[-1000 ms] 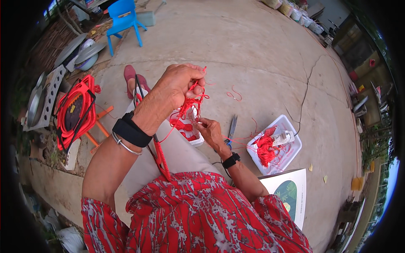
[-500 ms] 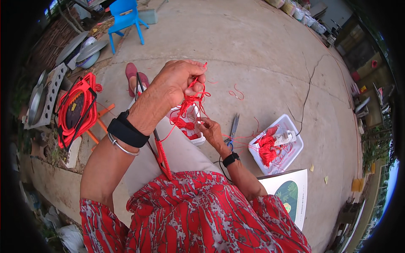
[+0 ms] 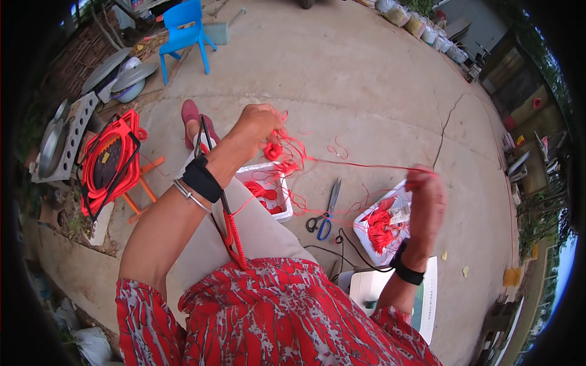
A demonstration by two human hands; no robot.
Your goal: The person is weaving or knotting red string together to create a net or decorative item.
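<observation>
Your left hand [image 3: 257, 126], fingers closed, grips the tangled red cord bundle [image 3: 289, 163] by the left white plastic tray [image 3: 284, 215]; your right hand [image 3: 429, 202], fingers seemingly pinched, holds the thin red strand [image 3: 366, 165] rightward — likely for tension.

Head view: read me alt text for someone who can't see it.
The left hand holds tangled red cord, with a strand stretched out sideways to the right hand. Scissors lie between two white trays, both containing more red cord.
</observation>
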